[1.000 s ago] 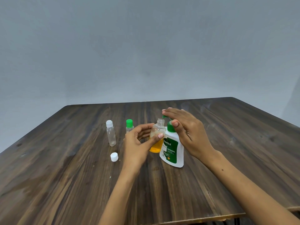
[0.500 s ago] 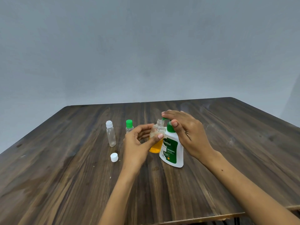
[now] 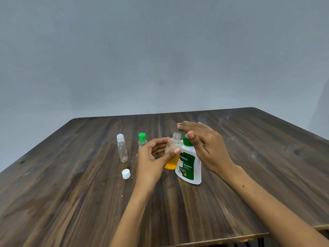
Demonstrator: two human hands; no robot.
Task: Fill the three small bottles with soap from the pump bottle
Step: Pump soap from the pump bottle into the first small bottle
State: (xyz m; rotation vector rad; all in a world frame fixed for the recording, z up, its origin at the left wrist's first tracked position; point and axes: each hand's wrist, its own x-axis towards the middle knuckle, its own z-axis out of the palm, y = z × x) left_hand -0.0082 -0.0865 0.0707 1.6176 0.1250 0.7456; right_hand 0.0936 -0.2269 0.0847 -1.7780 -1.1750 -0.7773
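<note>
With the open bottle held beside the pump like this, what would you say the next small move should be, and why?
Probably another press of the pump. The right hand rests on the pump bottle, the left hand holds the open small bottle near its nozzle, and orange soap fills only about its lower half. The other two small bottles look empty and capped.
</note>
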